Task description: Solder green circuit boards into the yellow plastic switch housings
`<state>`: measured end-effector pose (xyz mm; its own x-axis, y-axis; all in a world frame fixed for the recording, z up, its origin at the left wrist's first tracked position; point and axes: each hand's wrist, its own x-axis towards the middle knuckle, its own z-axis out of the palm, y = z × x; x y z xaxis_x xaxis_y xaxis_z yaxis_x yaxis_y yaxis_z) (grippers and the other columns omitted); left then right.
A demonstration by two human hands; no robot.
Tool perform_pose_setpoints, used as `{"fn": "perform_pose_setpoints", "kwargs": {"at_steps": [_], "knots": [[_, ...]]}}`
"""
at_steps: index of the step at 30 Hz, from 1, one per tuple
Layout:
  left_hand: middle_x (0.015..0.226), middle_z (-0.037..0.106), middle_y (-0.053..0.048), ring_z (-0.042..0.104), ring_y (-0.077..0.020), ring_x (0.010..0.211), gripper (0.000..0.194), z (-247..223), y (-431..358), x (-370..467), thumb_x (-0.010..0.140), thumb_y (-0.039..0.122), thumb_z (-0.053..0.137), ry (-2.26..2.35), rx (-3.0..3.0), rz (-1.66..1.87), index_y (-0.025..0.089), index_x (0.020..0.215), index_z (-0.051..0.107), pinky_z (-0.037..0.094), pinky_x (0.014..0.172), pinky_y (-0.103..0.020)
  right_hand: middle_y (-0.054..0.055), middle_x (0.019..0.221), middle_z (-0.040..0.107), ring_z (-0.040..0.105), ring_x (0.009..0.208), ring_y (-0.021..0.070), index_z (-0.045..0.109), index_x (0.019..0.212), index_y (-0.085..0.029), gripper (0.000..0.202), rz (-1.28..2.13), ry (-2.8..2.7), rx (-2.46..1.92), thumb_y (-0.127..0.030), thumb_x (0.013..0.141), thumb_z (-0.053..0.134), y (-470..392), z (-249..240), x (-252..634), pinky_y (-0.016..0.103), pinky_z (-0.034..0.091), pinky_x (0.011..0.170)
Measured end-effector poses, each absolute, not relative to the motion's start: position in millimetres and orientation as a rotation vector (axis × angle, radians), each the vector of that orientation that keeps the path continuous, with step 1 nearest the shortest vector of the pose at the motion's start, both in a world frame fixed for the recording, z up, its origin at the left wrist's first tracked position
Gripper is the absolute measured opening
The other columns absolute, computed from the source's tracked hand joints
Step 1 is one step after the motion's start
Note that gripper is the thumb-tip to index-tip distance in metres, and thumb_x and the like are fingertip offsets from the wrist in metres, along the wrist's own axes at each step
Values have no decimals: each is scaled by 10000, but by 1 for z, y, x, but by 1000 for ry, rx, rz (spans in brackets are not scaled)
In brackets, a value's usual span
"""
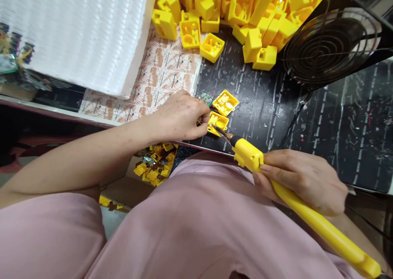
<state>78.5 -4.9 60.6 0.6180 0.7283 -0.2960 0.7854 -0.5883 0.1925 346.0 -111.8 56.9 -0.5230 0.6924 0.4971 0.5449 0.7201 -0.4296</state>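
My right hand point(302, 178) is wrapped round a yellow soldering iron point(250, 154). The iron's tip reaches into a small open yellow housing point(218, 122) near the table's front edge. At that housing's left side, my left hand point(187, 117) is closed in a pinch, with a thin wire at the fingertips; what exactly it grips is too small to tell. A second yellow housing point(226, 102) lies just behind the first, its open side up. Beside it, partly behind my left fingers, is a small green circuit board point(206, 98).
Many yellow housings point(211, 47) are heaped at the back. A black fan point(330, 45) stands at the back right. White foam point(76, 33) covers the left, with wired parts point(15, 57) at its edge. Below the table edge, a cardboard box point(127, 187) holds yellow pieces.
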Motion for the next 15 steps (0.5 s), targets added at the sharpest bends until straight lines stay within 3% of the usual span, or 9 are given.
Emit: {"fn": "perform_pose_setpoints", "kwargs": {"at_steps": [4,7,10,15], "knots": [[790,776,-31,722,-224,765,240,61,-5,80,879,265,526,1240,2535,-286,195,806,743,490,875,-366,25,798,749,739,703,128,650,946,-167,190,248,-2240,-791,-63,909,805,-108,58,344,227,636,682],[795,778,-32,723,-227,773,233,61,-5,80,880,268,536,1247,2529,-299,196,817,749,494,891,-374,10,799,753,740,688,124,651,922,-205,131,268,-2262,-854,-136,982,744,-109,63,347,220,640,656],[794,781,-24,719,-221,766,221,60,-5,79,873,276,548,1244,2531,-289,199,812,745,496,886,-368,12,774,742,734,670,109,649,850,-212,213,259,-2232,-968,-229,1062,651,-111,66,351,201,640,654],[802,778,-18,715,-216,759,225,59,-5,80,879,273,538,1251,2550,-276,199,807,738,494,864,-362,-6,724,720,707,611,110,646,861,-217,159,237,-2174,-926,-165,995,714,-110,63,351,199,621,591]]}}
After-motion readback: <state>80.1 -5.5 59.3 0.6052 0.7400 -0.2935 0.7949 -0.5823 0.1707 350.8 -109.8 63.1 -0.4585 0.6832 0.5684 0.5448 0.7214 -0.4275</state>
